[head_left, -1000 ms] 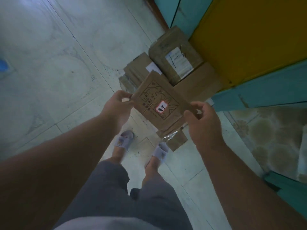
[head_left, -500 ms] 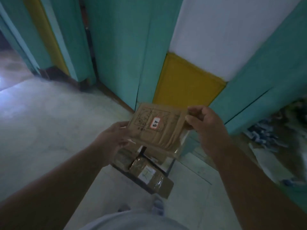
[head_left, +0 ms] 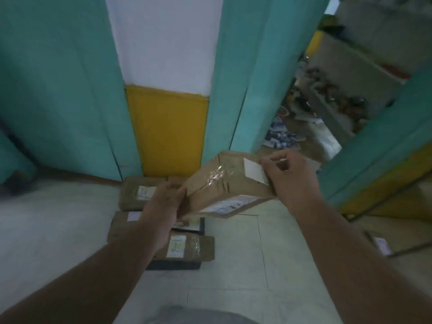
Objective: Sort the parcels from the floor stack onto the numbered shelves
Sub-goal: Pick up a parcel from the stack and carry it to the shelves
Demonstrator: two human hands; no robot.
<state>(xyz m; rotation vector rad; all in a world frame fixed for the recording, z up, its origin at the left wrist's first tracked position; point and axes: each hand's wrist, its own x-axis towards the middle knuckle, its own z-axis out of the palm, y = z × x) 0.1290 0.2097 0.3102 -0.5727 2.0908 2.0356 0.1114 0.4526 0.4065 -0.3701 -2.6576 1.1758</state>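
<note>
**A:** From the head camera, what did the hands have?

**B:** One brown cardboard parcel [head_left: 224, 183], held up in the air between them, tilted, above the floor stack [head_left: 163, 232]. The left hand [head_left: 161, 206] gripped its near left corner, fingers curled round the edge. The right hand [head_left: 289, 176] pinched the far right end, thumb and fingers curled over the top.

**A:** Any writing on that parcel?

**B:** A plain white sticker [head_left: 254, 173] sat on the top face, partly under the right hand; nothing on it could be read. A printed shipping label [head_left: 229, 204] ran along the side facing the camera, but the print was too blurred to make out. Clear tape [head_left: 216, 175] crossed the top.

**A:** And the parcels on the floor?

**B:** Several brown ones lay stacked against the wall. The nearest parcel [head_left: 187, 247] carried a white label with handwriting, seen upside down, that looked like "9-1", though I could not be sure. The rear parcel [head_left: 138, 192] had a white label with a handwritten mark I couldn't read.

**A:** Surroundings?

**B:** Teal panels [head_left: 58, 90] with a white and yellow strip [head_left: 168, 127] between them, pale floor tiles [head_left: 233, 265], and cluttered shelves [head_left: 339, 94] at the far right, blurred.
</note>
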